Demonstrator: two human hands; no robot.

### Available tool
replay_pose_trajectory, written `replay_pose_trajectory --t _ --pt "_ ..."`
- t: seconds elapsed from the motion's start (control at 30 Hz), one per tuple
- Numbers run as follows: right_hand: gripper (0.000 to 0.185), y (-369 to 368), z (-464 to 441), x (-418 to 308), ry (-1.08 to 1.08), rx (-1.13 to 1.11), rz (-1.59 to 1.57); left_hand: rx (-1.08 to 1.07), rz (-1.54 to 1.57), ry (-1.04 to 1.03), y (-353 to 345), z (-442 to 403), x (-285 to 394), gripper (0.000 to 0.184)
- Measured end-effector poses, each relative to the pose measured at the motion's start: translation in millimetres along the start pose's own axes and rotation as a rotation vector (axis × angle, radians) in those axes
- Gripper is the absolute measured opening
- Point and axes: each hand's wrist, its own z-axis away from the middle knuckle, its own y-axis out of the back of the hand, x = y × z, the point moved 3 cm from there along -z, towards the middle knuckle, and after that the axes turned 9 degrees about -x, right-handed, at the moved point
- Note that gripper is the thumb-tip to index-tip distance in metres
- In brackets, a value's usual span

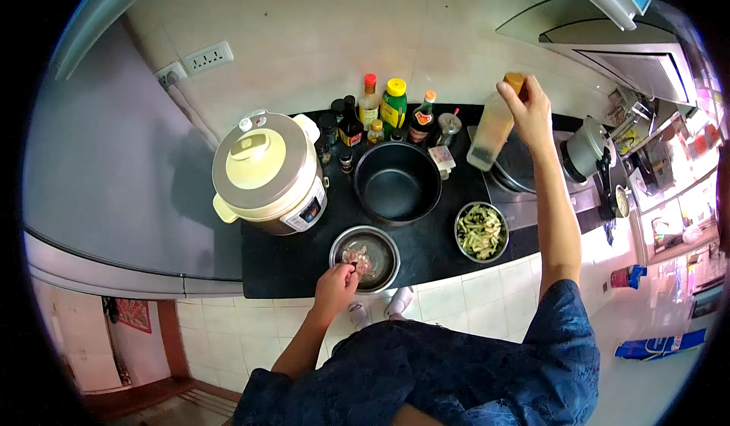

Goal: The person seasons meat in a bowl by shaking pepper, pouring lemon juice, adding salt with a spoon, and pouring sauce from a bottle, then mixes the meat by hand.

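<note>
Up at the right, my right hand (530, 110) is closed around the top of a clear bottle (491, 133) with an orange-brown cap. The bottle is tilted, and its contents look pale with something dark at the base. My left hand (335, 291) is at the lower left rim of a metal bowl (390, 253), fingers pinched together over its inside. Whatever they hold is too small to make out. Small pieces of pinkish meat (357, 257) lie in the bowl beside the fingertips. A black pot (398, 183) stands just behind that bowl.
A bowl of cut green vegetables (481, 232) sits near the counter's front edge. To the left stands a cream rice cooker (262, 171). Several sauce bottles (394, 104) line the wall. A lidded pan (517, 166) and a grey pot (589, 148) are on the stove at right.
</note>
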Motion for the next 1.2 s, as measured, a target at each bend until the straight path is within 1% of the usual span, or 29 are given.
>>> replay_pose_trajectory --t 0.07,0.17,0.2,0.23,0.27,0.33,0.4,0.43,0.57,0.67,0.77,0.83,0.9,1.03,1.1,1.13,1.17,1.2 --pt "0.047 -11 -35 19 0.033 0.029 -0.033 0.022 -0.003 0.055 -1 -2 4 0.014" --pt "0.048 -39 -78 51 0.044 0.055 -0.044 0.08 -0.006 0.059 -10 -5 -1 0.014" --pt "0.049 -49 -90 60 0.035 0.028 -0.042 0.094 -0.005 0.064 -14 -5 -5 0.014" --pt "0.049 -61 -102 69 0.026 0.0 -0.041 0.093 -0.03 0.015 -17 -6 -8 0.014" --pt "0.05 -73 -113 79 0.017 -0.027 -0.041 0.106 -0.038 0.03 -22 -5 -10 0.014" --pt "0.051 -100 -129 96 0.032 -0.064 -0.033 0.127 -0.058 0.058 -18 -6 4 0.013" --pt "0.052 -128 -141 111 0.052 -0.09 -0.037 0.137 -0.039 0.151 -7 -11 30 0.013" --pt "0.05 -143 -145 118 0.046 -0.101 -0.031 0.141 -0.03 0.198 -4 -13 38 0.014" --pt "0.046 -181 -147 133 -0.008 -0.206 -0.041 0.188 -0.071 0.224 -10 -12 39 0.014" --pt "0.043 -215 -148 157 0.024 -0.253 -0.06 0.207 -0.088 0.267 -14 -8 39 0.014" --pt "0.042 -239 -142 171 0.01 -0.282 -0.129 0.199 -0.101 0.312 -14 -5 41 0.014" --pt "0.046 -250 -140 178 0.023 -0.291 -0.087 0.187 -0.089 0.364 -14 -4 44 0.014" --pt "0.049 -259 -139 184 0.027 -0.303 -0.055 0.205 -0.069 0.362 -14 -3 47 0.014" --pt "0.05 -281 -140 203 -0.001 -0.338 -0.108 0.208 -0.064 0.375 -16 -1 46 0.014" --pt "0.051 -284 -139 203 0.023 -0.317 -0.099 0.223 -0.036 0.34 -40 11 6 0.013" --pt "0.051 -286 -139 204 0.018 -0.323 -0.111 0.231 -0.023 0.322 -28 0 24 0.013" --pt "0.052 -288 -141 206 0.013 -0.329 -0.123 0.198 -0.048 0.405 -15 0 45 0.013" --pt "0.052 -292 -143 209 0.006 -0.335 -0.136 0.197 -0.039 0.413 -16 2 41 0.013"
